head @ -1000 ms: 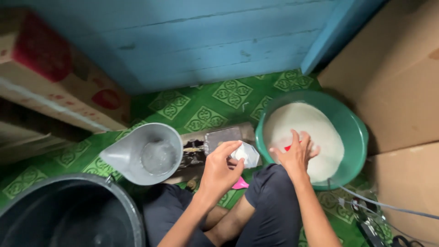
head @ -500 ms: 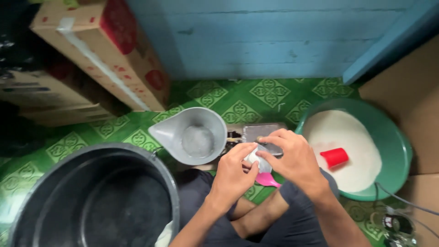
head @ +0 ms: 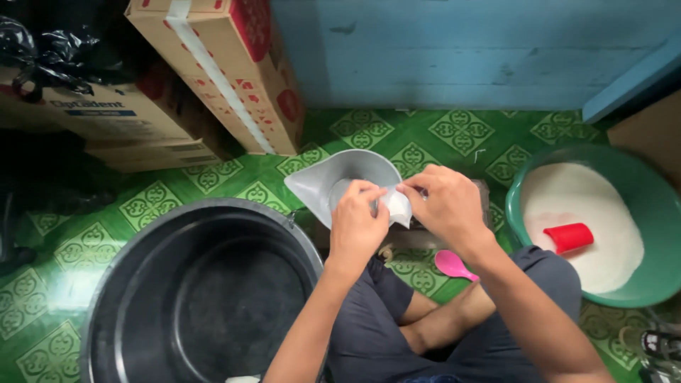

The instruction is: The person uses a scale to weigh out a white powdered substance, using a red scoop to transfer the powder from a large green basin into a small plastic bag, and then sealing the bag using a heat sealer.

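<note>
Both hands, left hand (head: 357, 225) and right hand (head: 443, 206), pinched the small clear bag (head: 395, 204) together; holding its mouth taut above the grey scoop (head: 319, 186) would have served best.

At lower left of the frame we see a large tub (head: 198, 298); a scoop (head: 333, 181) sits at centre, boxes (head: 220, 71) at upper left, and a cup (head: 567, 237) in the basin (head: 663, 213) at right.
</note>
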